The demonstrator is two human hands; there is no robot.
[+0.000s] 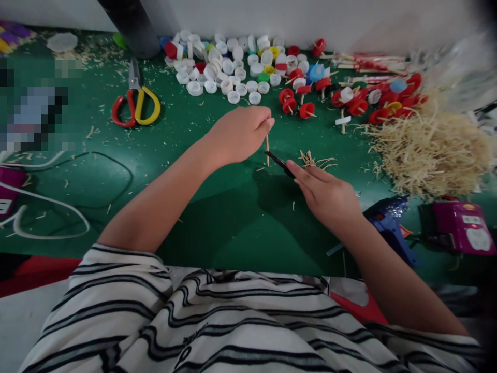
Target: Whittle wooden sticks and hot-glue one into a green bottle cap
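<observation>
My left hand [243, 133] is closed on the upper end of a thin wooden stick [267, 147], which points down toward the table. In my right hand [328, 194] is a dark, narrow-bladed knife [280, 163], its tip touching or very near the stick's lower part. My fingers cover most of the knife's handle. Just beyond the knife lies a small heap of wood shavings [310, 160] on the green tabletop [225, 223].
Bottle caps [229, 67] crowd the back, beside red caps pierced by sticks [306, 110]. Scissors [135, 98] lie at left near white cables [50, 197]. On the right are a big shavings pile [430, 150], a blue glue gun [390, 225] and a magenta power strip [464, 228].
</observation>
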